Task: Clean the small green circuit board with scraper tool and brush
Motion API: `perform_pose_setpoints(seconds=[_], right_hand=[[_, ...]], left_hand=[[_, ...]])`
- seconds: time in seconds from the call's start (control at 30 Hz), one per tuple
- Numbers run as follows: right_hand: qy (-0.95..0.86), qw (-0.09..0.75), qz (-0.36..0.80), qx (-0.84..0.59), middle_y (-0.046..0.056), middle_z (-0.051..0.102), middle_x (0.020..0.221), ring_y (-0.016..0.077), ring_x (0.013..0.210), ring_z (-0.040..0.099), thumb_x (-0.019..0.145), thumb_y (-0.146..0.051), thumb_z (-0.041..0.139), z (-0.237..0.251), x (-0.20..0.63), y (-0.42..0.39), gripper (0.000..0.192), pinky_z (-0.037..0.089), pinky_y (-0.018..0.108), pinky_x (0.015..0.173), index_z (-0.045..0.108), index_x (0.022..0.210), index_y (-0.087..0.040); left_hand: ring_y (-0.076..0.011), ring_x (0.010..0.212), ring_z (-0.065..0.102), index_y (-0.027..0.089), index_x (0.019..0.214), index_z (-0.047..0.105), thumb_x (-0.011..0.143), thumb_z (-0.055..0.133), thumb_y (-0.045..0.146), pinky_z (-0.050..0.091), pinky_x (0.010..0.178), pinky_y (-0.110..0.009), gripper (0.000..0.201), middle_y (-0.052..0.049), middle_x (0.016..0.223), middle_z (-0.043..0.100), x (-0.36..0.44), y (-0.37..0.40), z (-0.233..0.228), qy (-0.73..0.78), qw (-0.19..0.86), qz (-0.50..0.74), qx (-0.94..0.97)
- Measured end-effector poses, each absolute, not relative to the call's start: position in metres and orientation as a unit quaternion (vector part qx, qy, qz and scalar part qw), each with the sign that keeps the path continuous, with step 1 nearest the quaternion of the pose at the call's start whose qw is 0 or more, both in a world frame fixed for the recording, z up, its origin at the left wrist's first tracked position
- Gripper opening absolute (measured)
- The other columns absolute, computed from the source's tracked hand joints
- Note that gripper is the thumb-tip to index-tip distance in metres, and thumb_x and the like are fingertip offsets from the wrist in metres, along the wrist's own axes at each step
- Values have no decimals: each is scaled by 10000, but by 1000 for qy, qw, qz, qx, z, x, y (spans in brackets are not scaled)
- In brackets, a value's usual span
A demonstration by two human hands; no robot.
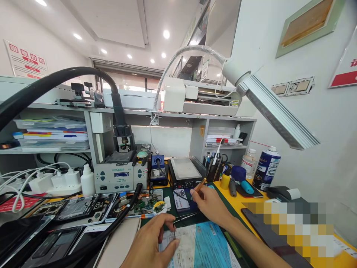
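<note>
Red-printed, the paper poster (26, 61) at far left reads 回收价格, while the print on a boxy grey station (115, 180) is too small to make out. Next, the left hand (154, 240) pinches a thin dark sliver (174, 231) over a scuffed blue-and-white sheet (206, 243); the right hand (212, 204) grips a slim orange-brown stick (201, 184) near a flat, metal-topped box (185, 167).

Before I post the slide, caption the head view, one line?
Left hand pinches a thin dark piece over a blue-and-white mat; right hand holds an orange stick.
</note>
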State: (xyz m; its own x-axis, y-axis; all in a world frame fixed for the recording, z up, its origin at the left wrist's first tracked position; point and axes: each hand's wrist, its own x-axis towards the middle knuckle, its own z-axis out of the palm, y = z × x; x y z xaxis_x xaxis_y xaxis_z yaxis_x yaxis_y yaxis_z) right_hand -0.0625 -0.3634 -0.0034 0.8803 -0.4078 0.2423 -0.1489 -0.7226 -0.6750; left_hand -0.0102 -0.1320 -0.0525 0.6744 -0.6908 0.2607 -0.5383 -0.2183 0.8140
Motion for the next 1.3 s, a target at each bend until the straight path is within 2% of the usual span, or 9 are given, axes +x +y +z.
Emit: perform_pose_setpoints(seconds=[0.1,0.2,0.27,0.33,0.47,0.53,0.67,1.03,1.3], right_hand=[[168,430,-173,-870,40,673,767,146,554,610,960,-637,431,-2,-68,-351,471,443,263,526,535,881,-184],[157,503,-133,-840,-10,645,691,121,442,568,921,-696,470,-2,-79,-331,483,392,222,411,463,896,-214],[146,533,-129,-823,-47,603,636,96,429,542,917,-681,508,-3,-87,-318,465,392,200,422,432,870,-225],[117,559,-156,-806,-42,599,630,86,474,550,919,-617,581,-4,-95,-309,425,424,197,482,474,848,-212],[78,513,-179,-836,-23,541,580,135,557,584,949,-586,548,-7,-103,-304,405,513,254,593,636,877,-198],[48,467,-193,-861,-3,560,619,143,599,591,970,-542,529,-9,-105,-305,399,532,276,663,652,801,-201],[8,389,-219,-895,20,617,680,150,667,630,993,-461,509,-8,-104,-304,392,488,260,632,632,720,-208],[22,377,-213,-901,25,652,679,146,649,637,991,-481,517,-9,-104,-301,405,501,259,632,676,732,-213],[5,358,-216,-908,24,637,678,128,593,599,1001,-472,491,-8,-104,-300,403,476,241,573,671,749,-214]], left_hand=[[-174,700,535,243,1160,636,810,625,274,423,625,-272,352,-20,1000,710,-11,-131,-51,-399,485,-75,775],[-175,709,549,244,1142,640,801,641,259,437,645,-274,342,-16,993,712,-10,-131,-51,-394,485,-75,777],[-173,715,556,248,1141,641,801,640,247,445,667,-278,340,-10,1006,714,-10,-131,-51,-401,484,-71,775],[-174,721,566,250,1149,642,801,635,234,449,681,-282,349,-9,1011,716,-9,-131,-52,-412,481,-66,771],[-185,740,586,252,1155,643,803,642,247,464,696,-291,352,-23,1021,718,-9,-131,-54,-418,476,-53,772],[-184,748,593,249,1131,640,810,641,249,457,689,-287,320,-24,1006,717,-9,-131,-54,-422,474,-47,771],[-179,757,607,242,1116,625,818,636,244,440,655,-271,298,-21,985,704,-6,-131,-58,-439,464,-50,768],[-201,794,616,204,1183,614,837,627,243,467,700,-298,348,-62,1032,698,-5,-128,-49,-451,447,-84,768],[-182,709,591,236,1125,608,819,634,281,439,622,-280,311,-40,988,692,-1,-131,-62,-456,454,-59,763]])
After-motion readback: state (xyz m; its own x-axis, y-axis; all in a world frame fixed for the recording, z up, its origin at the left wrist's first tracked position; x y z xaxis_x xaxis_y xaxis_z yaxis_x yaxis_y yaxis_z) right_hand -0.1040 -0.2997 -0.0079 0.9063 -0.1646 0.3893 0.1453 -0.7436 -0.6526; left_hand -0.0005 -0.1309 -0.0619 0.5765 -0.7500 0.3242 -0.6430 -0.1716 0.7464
